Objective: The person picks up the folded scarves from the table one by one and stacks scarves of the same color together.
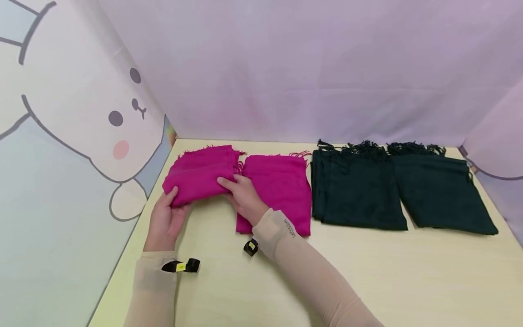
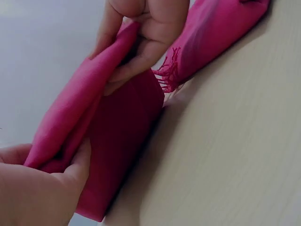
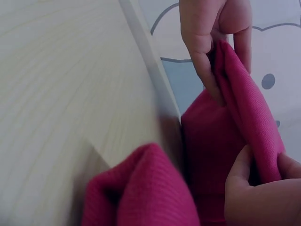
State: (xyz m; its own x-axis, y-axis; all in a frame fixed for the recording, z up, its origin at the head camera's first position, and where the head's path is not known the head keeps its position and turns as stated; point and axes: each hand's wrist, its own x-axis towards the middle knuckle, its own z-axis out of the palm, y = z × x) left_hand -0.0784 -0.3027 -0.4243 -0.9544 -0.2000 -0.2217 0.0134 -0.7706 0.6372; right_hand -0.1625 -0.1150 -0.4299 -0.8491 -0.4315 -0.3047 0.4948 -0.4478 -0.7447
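Note:
A magenta fringed scarf (image 1: 200, 175), folded into a bundle, lies at the table's far left with its near edge raised. My left hand (image 1: 165, 220) pinches the left corner of that edge, thumb on top and fingers beneath. The right hand (image 1: 245, 195) grips the edge's right end the same way. In the left wrist view the lifted fold (image 2: 80, 108) spans both hands, and the lower layers hang under it. A second folded magenta scarf (image 1: 279, 190) lies flat just right of the first, partly behind my right hand and wrist.
Two folded dark green fringed scarves (image 1: 359, 190) (image 1: 445, 193) lie side by side on the right of the pale wooden table (image 1: 220, 281). A lilac cloth backdrop (image 1: 306, 72) rises behind the table's back edge. A panel with a cartoon animal (image 1: 81, 113) stands along the left.

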